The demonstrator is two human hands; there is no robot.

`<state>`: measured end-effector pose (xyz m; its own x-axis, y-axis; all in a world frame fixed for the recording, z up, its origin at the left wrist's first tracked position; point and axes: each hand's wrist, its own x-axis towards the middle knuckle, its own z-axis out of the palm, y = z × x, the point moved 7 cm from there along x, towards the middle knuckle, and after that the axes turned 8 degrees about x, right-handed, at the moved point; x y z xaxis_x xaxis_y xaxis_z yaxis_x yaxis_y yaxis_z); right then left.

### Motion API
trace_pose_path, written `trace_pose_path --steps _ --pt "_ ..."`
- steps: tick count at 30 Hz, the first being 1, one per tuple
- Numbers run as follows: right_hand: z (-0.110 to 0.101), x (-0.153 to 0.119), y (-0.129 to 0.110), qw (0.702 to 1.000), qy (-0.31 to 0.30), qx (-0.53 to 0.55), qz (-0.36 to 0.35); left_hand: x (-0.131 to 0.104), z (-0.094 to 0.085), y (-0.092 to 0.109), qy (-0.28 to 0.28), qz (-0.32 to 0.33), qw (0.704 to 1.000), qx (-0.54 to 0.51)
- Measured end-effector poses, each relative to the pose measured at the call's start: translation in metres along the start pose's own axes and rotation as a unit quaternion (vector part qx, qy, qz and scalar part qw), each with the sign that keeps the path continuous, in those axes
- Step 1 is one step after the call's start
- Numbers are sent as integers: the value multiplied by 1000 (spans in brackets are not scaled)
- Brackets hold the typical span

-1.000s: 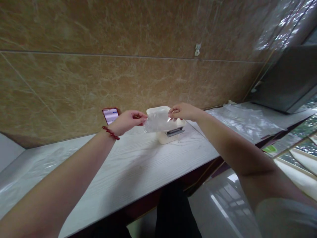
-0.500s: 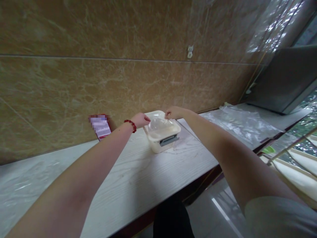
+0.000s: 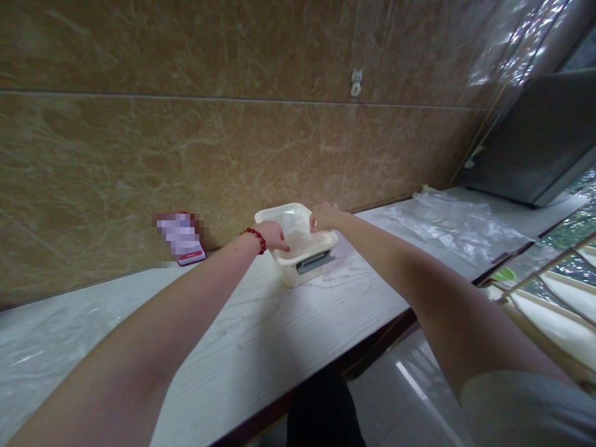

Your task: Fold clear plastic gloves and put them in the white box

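Observation:
A cream plastic box (image 3: 287,273) with a grey latch stands uncovered on the white wood-grain counter. Clear plastic film (image 3: 298,239) lies inside it, its outline hard to make out against the walls. My left hand (image 3: 273,238), with a red bead bracelet at the wrist, reaches over the box's left side. Its fingers point down into the box and look pinched on the film. At the right rim, my right hand (image 3: 325,218) is closed with curled fingers, apparently on the film's other side; the fingertips are small and partly hidden.
A phone with a partly blurred screen (image 3: 186,239) leans against the marbled wall, left of the box. Crumpled clear plastic sheeting (image 3: 465,226) covers the counter at right, with more (image 3: 51,341) at left. A grey appliance-like box (image 3: 535,136) stands at the far right.
The film stretched between my hands has sunk lower into the box. My left hand has moved slightly right and down into it; my right hand stays by the right rim. The view has shifted slightly.

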<state>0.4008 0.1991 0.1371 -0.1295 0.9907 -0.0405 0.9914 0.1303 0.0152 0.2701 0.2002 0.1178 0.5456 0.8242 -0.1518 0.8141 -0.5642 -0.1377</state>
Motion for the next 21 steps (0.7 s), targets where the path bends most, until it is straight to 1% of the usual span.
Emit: trace_pose_path --steps 4,7,9,11,13,15,18,21 --pt "4 1 5 1000 14 4 -5 -3 0 5 -19 -5 1000 7" --pt "-6 -5 3 998 55 9 -24 -6 -5 14 -31 -5 999 28" --pt "-13 -12 -4 995 71 3 -64 -8 -7 19 -38 -11 998 41" --pt "-12 -18 -14 993 44 -18 -111 -9 -9 21 -40 -21 998 40" --pt "-6 -22 -21 991 4 -48 -128 -8 -9 24 -33 -23 999 31" --pt "0 -23 -24 991 -17 -74 -114 -8 -9 24 -29 -23 999 28" --pt "8 -22 -24 991 -29 -96 -91 -10 -7 23 -40 -34 998 45" --pt "14 -19 -22 991 -31 -106 -79 -14 -9 23 -41 -42 997 60"
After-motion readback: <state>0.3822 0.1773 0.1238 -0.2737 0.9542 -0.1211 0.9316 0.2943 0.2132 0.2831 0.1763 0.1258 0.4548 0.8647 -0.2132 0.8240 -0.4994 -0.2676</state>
